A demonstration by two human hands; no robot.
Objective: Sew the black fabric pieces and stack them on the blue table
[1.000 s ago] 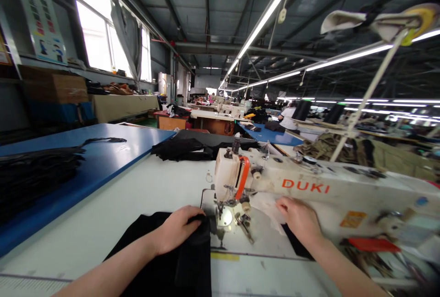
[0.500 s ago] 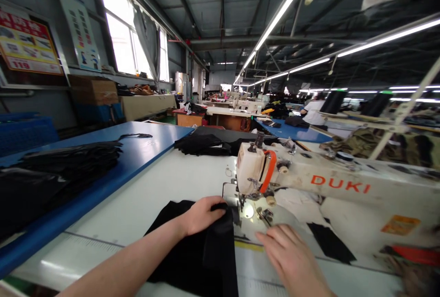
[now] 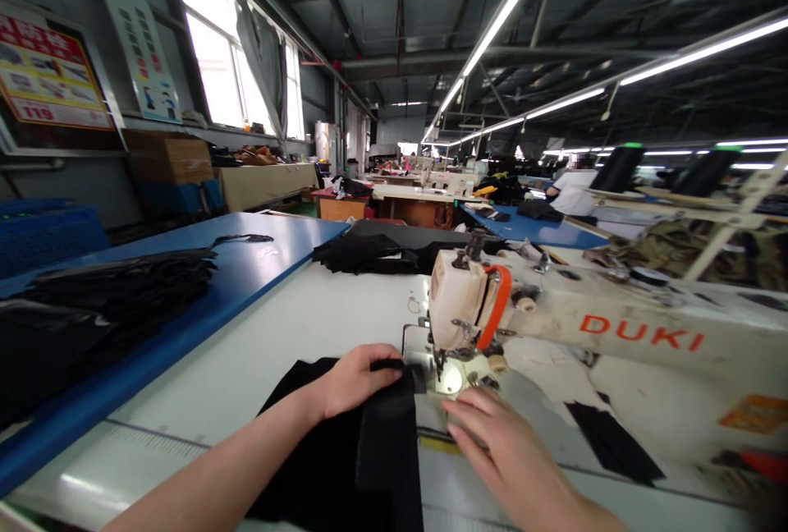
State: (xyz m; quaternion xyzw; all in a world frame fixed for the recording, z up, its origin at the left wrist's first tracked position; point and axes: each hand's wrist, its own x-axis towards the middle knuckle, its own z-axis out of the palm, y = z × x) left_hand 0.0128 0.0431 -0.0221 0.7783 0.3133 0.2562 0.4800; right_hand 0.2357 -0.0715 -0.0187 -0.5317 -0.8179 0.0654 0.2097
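A piece of black fabric [image 3: 387, 450] lies on the pale sewing table, its lower part running toward me. My left hand [image 3: 357, 380] is closed on its upper edge, thumb and fingers pinching the cloth just left of the presser foot. The sewing machine [image 3: 461, 302], marked DUKI, has an orange thread lever guard and a lit needle area. Right of the fabric, my right hand [image 3: 505, 446] reaches toward the needle plate with fingers stretched out and the thumb slightly apart. I see nothing held in it. The needle tip is too small to make out.
Stacked black pieces [image 3: 123, 294] lie on the blue table [image 3: 283, 245] at left. More black fabric [image 3: 369, 253] sits behind the machine. A black scrap [image 3: 612, 442] and white cloth [image 3: 547, 368] lie under the machine arm. Thread cones [image 3: 619, 169] stand at right; a person [image 3: 574, 191] works beyond.
My right hand has moved a little left and up, closer to the needle area and fabric. My left hand keeps its hold on the fabric. The view has shifted slightly.
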